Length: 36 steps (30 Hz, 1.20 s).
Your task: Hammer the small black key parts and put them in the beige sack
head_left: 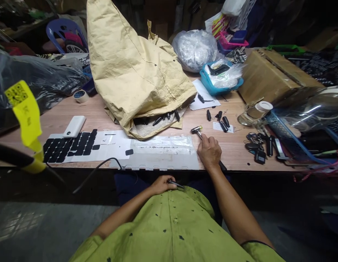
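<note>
My right hand (209, 151) is wrapped round the handle of a small hammer (196, 130) at the front edge of the table. The hammer's metal head lies to the upper left of my fingers, and its black handle end shows below my palm. Down at my lap, below the table edge, my left hand (162, 185) is closed on a thin dark rod-like piece (176, 184), whose kind I cannot make out. Between my arms lies a clear plastic sheet (166, 158) over the table edge. Just beyond it a large tan paper sack (141, 72) lies open, dark pieces at its mouth.
Black rounded patches (84, 143) lie on white paper at the left, with a white power bank (74, 126). Small black parts (225, 123), keys (253, 138), a blue basket (294, 134) and a cardboard box (269, 76) are at right. A yellow-tagged cable (13, 154) crosses the left foreground.
</note>
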Motion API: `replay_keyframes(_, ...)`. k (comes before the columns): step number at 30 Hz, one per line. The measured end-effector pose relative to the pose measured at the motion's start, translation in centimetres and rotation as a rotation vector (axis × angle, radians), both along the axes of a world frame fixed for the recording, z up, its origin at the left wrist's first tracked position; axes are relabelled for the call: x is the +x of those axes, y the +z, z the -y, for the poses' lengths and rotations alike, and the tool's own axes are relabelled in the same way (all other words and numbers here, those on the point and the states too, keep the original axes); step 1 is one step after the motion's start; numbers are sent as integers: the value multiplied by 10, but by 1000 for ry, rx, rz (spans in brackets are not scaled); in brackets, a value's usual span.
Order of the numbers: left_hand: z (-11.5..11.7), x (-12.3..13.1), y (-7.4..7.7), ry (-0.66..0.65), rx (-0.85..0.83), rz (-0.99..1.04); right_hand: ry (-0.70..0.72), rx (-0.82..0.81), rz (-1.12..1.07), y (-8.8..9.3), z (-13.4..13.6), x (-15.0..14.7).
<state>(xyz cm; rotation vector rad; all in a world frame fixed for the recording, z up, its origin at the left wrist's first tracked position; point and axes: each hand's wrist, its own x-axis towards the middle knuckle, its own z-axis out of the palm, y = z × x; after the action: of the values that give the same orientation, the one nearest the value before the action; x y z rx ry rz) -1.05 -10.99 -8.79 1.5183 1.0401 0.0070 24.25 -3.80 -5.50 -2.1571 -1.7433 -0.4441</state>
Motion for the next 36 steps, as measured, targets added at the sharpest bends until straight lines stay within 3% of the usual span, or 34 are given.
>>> replay_keyframes(4,-15,7,-18,177,-67,-329,-11,-10,2,0,-1,-2)
replay_keyframes(7,-20,12,-13,110,-14,-392,-17,2,20,-1,-2,-3)
replay_keyframes(10,-17,10,11,-149,37,-294,-14,7,30,-1,-2,-4)
replay_keyframes(12,-20,9,36,-350,78,-116,-14,6,31,-1,-1,-4)
replay_keyframes(14,-35,8,64,-424,115,98,-15,4,28,-1,-1,-4)
replay_keyframes(15,-48,8,76,-373,146,181,-14,3,24,-1,-1,-4)
replay_keyframes(17,-82,9,92,-122,294,223,-10,-3,14,-1,-1,-4)
replay_keyframes(19,-123,11,95,226,545,113,-8,-9,4,0,-1,-5)
replay_keyframes(21,-163,12,86,538,766,-82,-3,-13,-6,0,-1,-6)
replay_keyframes(23,-193,12,73,694,864,-239,3,-16,-16,1,-1,-7)
replay_keyframes(26,-216,9,58,726,858,-378,5,-26,-35,1,-1,-7)
replay_keyframes(30,-209,0,58,674,859,-412,2,-42,-43,2,-1,-8)
replay_keyframes(33,-184,-5,64,599,949,-313,-10,-42,-34,2,-1,-10)
replay_keyframes(36,-154,-3,63,416,994,-143,-21,-33,-23,1,-1,-10)
